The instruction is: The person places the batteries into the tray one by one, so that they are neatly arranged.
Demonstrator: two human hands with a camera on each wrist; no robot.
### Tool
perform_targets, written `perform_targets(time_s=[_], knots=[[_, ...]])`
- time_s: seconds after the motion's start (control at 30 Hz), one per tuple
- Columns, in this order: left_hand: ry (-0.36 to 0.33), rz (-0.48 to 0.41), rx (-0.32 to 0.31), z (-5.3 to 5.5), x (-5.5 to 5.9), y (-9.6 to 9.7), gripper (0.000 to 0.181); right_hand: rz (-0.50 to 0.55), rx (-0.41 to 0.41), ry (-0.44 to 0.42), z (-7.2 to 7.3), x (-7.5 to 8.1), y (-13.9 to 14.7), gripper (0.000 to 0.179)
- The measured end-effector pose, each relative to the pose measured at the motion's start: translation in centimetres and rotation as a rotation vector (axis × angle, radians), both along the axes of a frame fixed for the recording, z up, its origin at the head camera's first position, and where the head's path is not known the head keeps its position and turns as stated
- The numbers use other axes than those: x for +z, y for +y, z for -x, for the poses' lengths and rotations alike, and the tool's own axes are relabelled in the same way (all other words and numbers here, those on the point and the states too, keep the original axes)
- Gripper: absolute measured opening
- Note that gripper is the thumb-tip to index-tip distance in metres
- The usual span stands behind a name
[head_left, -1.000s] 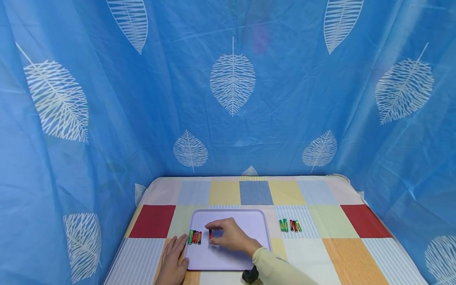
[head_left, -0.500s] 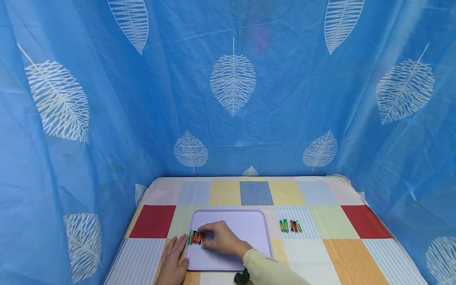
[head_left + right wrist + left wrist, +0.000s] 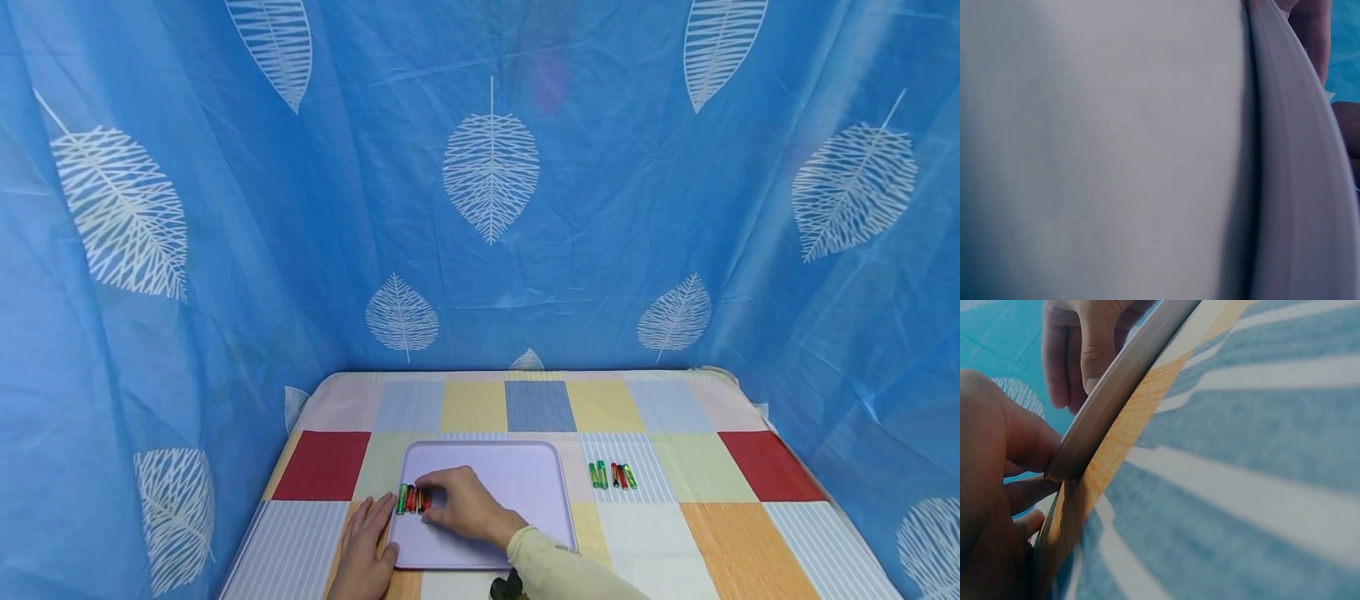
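Observation:
A row of several slim batteries (image 3: 410, 499), green ones at the left and red-and-black ones to their right, lies along the left side of a pale lilac tray (image 3: 517, 471). With thumb and forefinger at its two ends, my right hand (image 3: 471, 507) pinches the red battery (image 3: 427, 499) at the right end of the row, close beside its neighbour. My left hand (image 3: 365, 546) lies at the tray's left edge, fingers extended; in the left wrist view its thumb touches the tray rim (image 3: 1100, 403). The right wrist view shows mostly tray rim (image 3: 1300, 162) and cloth, not the batteries.
To the right of the tray, on the patchwork tablecloth (image 3: 720, 533), lie several more batteries: a green pair (image 3: 597, 475) and a red and green group (image 3: 623, 477). Blue leaf-print curtains (image 3: 487, 292) enclose the table at the back and both sides.
My right hand has moved left across the tray with the red battery, bringing it up to the right end of the row. The left hand has stayed in place.

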State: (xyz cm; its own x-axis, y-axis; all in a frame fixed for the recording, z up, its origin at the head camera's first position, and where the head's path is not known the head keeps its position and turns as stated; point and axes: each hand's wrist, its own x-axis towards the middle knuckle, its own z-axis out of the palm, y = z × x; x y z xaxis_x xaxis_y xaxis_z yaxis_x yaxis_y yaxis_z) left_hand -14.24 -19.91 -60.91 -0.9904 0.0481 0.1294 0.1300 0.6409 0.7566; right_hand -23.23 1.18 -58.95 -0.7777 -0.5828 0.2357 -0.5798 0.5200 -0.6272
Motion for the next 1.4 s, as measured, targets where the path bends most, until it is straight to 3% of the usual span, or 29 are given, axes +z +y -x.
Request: perform_targets(time_s=[0.23,0.47,0.8,1.1,1.27,1.4], knots=[[-0.029,0.011,0.005,0.1,0.0,0.0,0.071,0.025,0.019,-0.003,0.1,0.3,1.3,0.048],[-0.016,0.012,0.008,0.1,0.1,0.1,0.072,0.109,0.033,-0.156,0.6,1.1,3.8,0.050],[-0.020,-0.004,0.011,0.1,-0.1,0.0,0.072,0.171,0.076,-0.256,1.2,1.4,8.3,0.054],[-0.052,-0.006,0.017,0.2,0.0,0.2,0.074,0.207,0.050,-0.279,1.1,1.9,13.6,0.053],[0.019,-0.002,-0.012,0.0,0.2,0.1,0.072,0.227,0.024,-0.281,0.8,1.8,16.9,0.053],[0.016,-0.009,-0.022,0.0,0.1,0.0,0.071,0.221,-0.007,-0.262,0.5,1.8,19.5,0.052]])
